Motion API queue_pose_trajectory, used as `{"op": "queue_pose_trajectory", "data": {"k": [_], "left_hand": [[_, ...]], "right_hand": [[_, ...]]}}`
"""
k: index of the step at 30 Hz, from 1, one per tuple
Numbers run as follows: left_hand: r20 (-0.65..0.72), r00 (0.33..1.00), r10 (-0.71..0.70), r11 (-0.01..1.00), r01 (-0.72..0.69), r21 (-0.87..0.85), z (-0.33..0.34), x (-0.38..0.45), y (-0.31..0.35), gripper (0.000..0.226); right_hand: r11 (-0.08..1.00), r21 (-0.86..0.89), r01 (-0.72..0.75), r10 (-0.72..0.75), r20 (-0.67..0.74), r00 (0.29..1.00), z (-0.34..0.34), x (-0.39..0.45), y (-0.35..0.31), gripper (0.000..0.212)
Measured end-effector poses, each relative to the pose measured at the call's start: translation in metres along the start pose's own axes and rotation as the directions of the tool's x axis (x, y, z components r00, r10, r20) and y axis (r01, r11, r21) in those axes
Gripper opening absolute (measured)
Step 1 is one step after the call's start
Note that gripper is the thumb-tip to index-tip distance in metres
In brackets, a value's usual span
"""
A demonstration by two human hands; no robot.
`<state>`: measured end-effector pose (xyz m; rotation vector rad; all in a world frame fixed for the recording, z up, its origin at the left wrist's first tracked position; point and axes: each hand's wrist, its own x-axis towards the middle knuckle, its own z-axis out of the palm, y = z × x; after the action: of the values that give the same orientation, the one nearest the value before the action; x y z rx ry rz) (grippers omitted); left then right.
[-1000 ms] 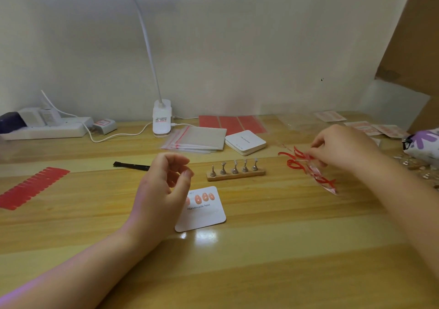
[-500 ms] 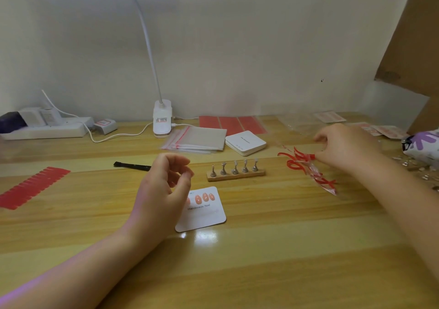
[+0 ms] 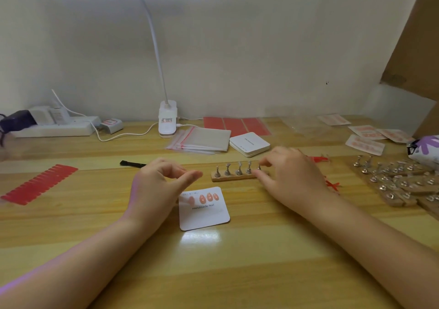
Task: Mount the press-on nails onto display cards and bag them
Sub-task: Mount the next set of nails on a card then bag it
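With the left hand (image 3: pixel 164 185) loosely curled and empty above the white square display card (image 3: pixel 204 210) on the desk (image 3: pixel 237 261), the right hand (image 3: pixel 289 178), fingers pinching at the small wooden stand of metal pegs (image 3: pixel 237 174), could tip it.

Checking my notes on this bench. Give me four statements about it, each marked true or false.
1. The display card already carries pink nails. True.
2. The right hand reaches the wooden stand. True.
3. The left hand grips the black brush. False: the brush lies untouched behind it.
4. The zip bags sit right of the blank card stack. False: they sit left of it.
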<state>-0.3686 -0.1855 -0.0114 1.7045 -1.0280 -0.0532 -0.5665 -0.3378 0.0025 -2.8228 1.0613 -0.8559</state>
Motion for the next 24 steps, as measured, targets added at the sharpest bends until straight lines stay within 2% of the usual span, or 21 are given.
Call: {"op": "queue_pose_trajectory", "data": {"k": [2,4,6,9,13,17,20,24], "left_hand": [[-0.007,0.999,-0.038,0.998,0.038,-0.049,0.000,-0.001,0.000,0.048],[0.001,0.998,-0.067,0.995,0.067,-0.076,0.001,-0.002,0.000,0.050],[0.014,0.996,-0.086,0.994,0.086,-0.070,0.002,-0.002,0.000,0.048],[0.020,0.997,-0.077,0.996,0.078,-0.034,0.004,-0.002,-0.001,0.041],[0.030,0.996,-0.079,0.997,0.079,-0.022,0.005,-0.002,-0.001,0.036],[0.059,0.994,-0.087,0.996,0.088,-0.011,0.007,0.000,-0.004,0.026],[0.073,0.995,-0.068,0.998,0.068,0.005,0.008,0.001,-0.008,0.023],[0.067,0.997,-0.037,0.998,0.040,-0.047,0.009,0.002,-0.014,0.027]], "right_hand": [[0.991,-0.089,-0.104,0.109,0.055,0.993,0.010,0.002,0.005,0.040],[0.974,-0.071,-0.215,0.222,0.122,0.967,0.014,0.003,0.012,0.053],[0.966,-0.067,-0.250,0.258,0.206,0.944,0.017,0.005,0.018,0.060],[0.976,0.015,-0.217,0.203,0.300,0.932,0.017,0.009,0.023,0.051],[0.988,0.073,-0.137,0.110,0.293,0.950,0.007,0.012,0.024,0.034],[0.977,0.153,-0.146,0.082,0.362,0.928,-0.006,0.009,0.021,0.029],[0.947,0.232,-0.220,0.122,0.375,0.919,-0.017,0.007,0.021,0.023],[0.912,0.274,-0.304,0.226,0.284,0.932,-0.050,0.011,0.034,0.027]]}}
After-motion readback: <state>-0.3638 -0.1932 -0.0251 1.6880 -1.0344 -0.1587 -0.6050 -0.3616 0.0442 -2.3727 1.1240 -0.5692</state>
